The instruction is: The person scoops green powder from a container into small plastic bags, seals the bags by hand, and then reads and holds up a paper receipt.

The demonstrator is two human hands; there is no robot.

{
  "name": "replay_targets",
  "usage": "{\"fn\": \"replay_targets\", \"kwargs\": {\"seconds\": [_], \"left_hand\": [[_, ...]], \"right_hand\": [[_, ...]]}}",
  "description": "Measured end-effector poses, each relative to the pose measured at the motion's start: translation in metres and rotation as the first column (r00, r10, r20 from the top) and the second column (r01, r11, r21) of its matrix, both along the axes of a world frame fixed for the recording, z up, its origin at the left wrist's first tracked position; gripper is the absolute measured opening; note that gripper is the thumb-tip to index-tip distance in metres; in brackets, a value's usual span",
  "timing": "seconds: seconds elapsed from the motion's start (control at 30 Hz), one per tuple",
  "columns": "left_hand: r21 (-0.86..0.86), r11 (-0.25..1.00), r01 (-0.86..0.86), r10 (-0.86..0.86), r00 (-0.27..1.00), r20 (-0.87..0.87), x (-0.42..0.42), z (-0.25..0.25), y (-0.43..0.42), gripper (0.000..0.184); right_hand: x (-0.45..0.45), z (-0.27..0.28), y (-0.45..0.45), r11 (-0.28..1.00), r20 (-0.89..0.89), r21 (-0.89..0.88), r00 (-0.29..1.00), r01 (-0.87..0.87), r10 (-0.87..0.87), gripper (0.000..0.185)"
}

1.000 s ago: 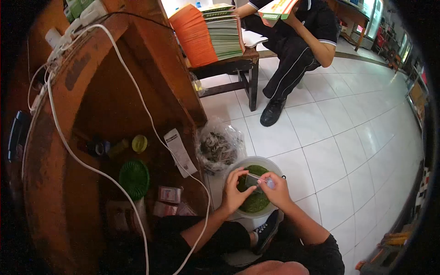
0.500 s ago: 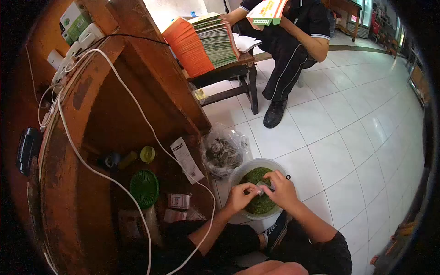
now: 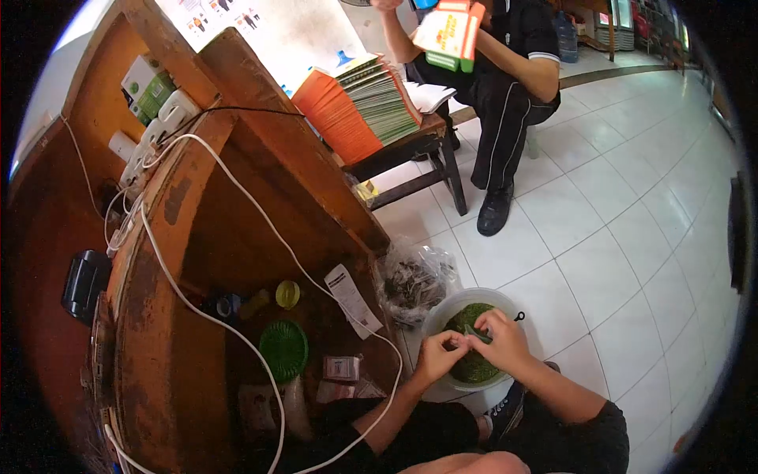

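A round whitish plastic tub (image 3: 512, 304) stands on the floor between my legs and holds finely chopped green leaf-like material (image 3: 476, 370). Over it, my left hand (image 3: 440, 355) is closed, thumb and fingertips pinched together. My right hand (image 3: 503, 338) meets it from the other side, its fingers bent in a pinch. Between the fingertips is a small piece of clear plastic, apparently a small bag (image 3: 476, 332); the fingers hide part of it. Touching the tub's far left side is a crumpled clear plastic bag (image 3: 414, 284) with dark stuff inside.
A wooden cabinet (image 3: 197, 182) on the left holds a green basket (image 3: 283, 350), a yellow-green cup (image 3: 287, 295), a paper slip (image 3: 352, 300) and small packets (image 3: 341, 368). White cables (image 3: 276, 229) loop across. Ahead, a person (image 3: 505, 95) holds boxes beside a stool stacked with orange-and-green cartons (image 3: 355, 107).
My view has shifted, so the scene sits further right and lower. My hands stay together over the tub, still pinching. The other person's left-side hand has risen from the stacked cartons.
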State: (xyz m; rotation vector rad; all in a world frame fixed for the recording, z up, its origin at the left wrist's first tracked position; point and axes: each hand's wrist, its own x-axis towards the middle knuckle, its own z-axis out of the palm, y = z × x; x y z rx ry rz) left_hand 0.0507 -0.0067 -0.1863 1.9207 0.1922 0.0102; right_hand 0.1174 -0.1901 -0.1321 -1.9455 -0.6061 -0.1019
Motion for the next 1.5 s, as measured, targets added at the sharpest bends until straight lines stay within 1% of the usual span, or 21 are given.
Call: {"fn": "replay_targets", "kwargs": {"seconds": [0.07, 0.13, 0.2, 0.23, 0.27, 0.4, 0.43, 0.5, 0.6, 0.73, 0.8, 0.9, 0.97, 1.03, 1.2, 1.3, 1.33, 1.37, 1.4, 1.43, 1.5], "left_hand": [[-0.141, 0.989, -0.031, 0.027, 0.999, -0.026, 0.001, -0.008, 0.003, 0.013], [-0.119, 0.992, -0.049, 0.043, 0.997, -0.058, 0.001, 0.003, 0.003, 0.012], [-0.097, 0.993, -0.062, 0.054, 0.995, -0.081, 0.004, -0.002, 0.002, 0.012], [-0.15, 0.988, -0.043, 0.035, 0.998, -0.062, 0.003, -0.013, 0.005, 0.012], [-0.199, 0.98, -0.026, 0.018, 0.999, -0.043, 0.001, -0.025, 0.007, 0.013], [-0.217, 0.976, -0.019, 0.011, 0.999, -0.037, -0.001, -0.012, 0.0, 0.013], [-0.185, 0.983, -0.017, 0.012, 0.999, -0.032, -0.001, -0.006, -0.002, 0.012], [-0.158, 0.987, -0.024, 0.019, 0.999, -0.03, 0.0, -0.003, -0.005, 0.012], [-0.141, 0.989, -0.052, 0.052, 0.999, -0.003, -0.002, -0.002, -0.01, 0.011], [-0.2, 0.979, -0.043, 0.051, 0.998, 0.034, -0.003, 0.004, -0.013, 0.011], [-0.24, 0.97, -0.029, 0.042, 0.998, 0.052, 0.001, 0.005, -0.014, 0.012], [-0.211, 0.977, -0.038, 0.047, 0.998, 0.041, 0.0, 0.004, -0.014, 0.012], [-0.288, 0.956, -0.05, 0.06, 0.998, 0.026, 0.0, 0.0, -0.015, 0.014], [-0.272, 0.961, -0.051, 0.062, 0.998, 0.033, -0.002, 0.002, -0.016, 0.013], [-0.221, 0.974, -0.058, 0.07, 0.996, 0.048, -0.003, 0.016, -0.021, 0.017], [-0.234, 0.966, -0.109, 0.114, 0.993, 0.009, 0.0, 0.013, -0.022, 0.021], [-0.3, 0.948, -0.102, 0.126, 0.99, 0.062, 0.002, 0.003, -0.022, 0.023], [-0.365, 0.926, -0.092, 0.141, 0.984, 0.112, 0.001, -0.004, -0.022, 0.025], [-0.366, 0.926, -0.093, 0.142, 0.984, 0.11, 0.002, 0.0, -0.021, 0.025], [-0.311, 0.945, -0.096, 0.135, 0.985, 0.108, 0.002, 0.004, -0.019, 0.025], [-0.257, 0.962, -0.095, 0.126, 0.986, 0.107, 0.002, 0.002, -0.016, 0.026]], "right_hand": [[0.0, 0.012, 0.0, 0.998, -0.033, -0.059, 0.999, 0.005, -0.007, 0.024], [-0.001, 0.013, -0.004, 0.992, -0.064, -0.124, 0.998, 0.007, -0.015, 0.023], [0.003, 0.009, -0.006, 0.968, -0.152, -0.185, 0.978, -0.167, 0.14, 0.022], [0.003, 0.003, -0.006, 0.969, -0.152, -0.185, 0.979, -0.165, 0.137, 0.022], [0.0, -0.004, -0.006, 0.975, -0.174, -0.143, 0.974, -0.171, 0.145, 0.022], [0.002, -0.015, -0.006, 0.99, -0.216, -0.004, 0.966, -0.143, 0.139, 0.023], [0.002, -0.014, -0.006, 0.99, -0.215, -0.005, 0.967, -0.144, 0.139, 0.023], [0.002, -0.01, -0.008, 0.989, -0.33, -0.043, 0.936, -0.145, 0.122, 0.026], [0.0, -0.021, -0.006, 0.989, -0.311, -0.045, 0.943, -0.138, 0.117, 0.03], [0.003, -0.022, -0.009, 0.988, -0.345, -0.081, 0.934, -0.129, 0.093, 0.03], [0.005, -0.024, -0.011, 0.987, -0.4, 0.016, 0.904, -0.157, 0.15, 0.022], [0.005, -0.013, -0.013, 0.984, -0.41, 0.045, 0.895, -0.175, 0.177, 0.019], [0.005, -0.015, -0.013, 0.984, -0.402, 0.063, 0.898, -0.168, 0.179, 0.018], [0.006, -0.016, -0.013, 0.983, -0.386, 0.083, 0.904, -0.164, 0.184, 0.018], [0.006, -0.014, -0.012, 0.987, -0.372, 0.041, 0.914, -0.154, 0.158, 0.019], [0.006, -0.004, -0.012, 0.988, -0.382, 0.008, 0.913, -0.151, 0.143, 0.02], [0.006, -0.004, -0.012, 0.989, -0.384, 0.008, 0.912, -0.151, 0.142, 0.02], [0.006, -0.004, -0.012, 0.988, -0.328, 0.034, 0.932, -0.148, 0.15, 0.021], [0.006, -0.004, -0.012, 0.987, -0.271, 0.06, 0.95, -0.146, 0.157, 0.024], [0.004, -0.005, -0.013, 0.987, -0.276, 0.059, 0.948, -0.146, 0.157, 0.024], [0.003, -0.008, -0.013, 0.982, -0.171, 0.084, 0.969, -0.169, 0.181, 0.028]]}}
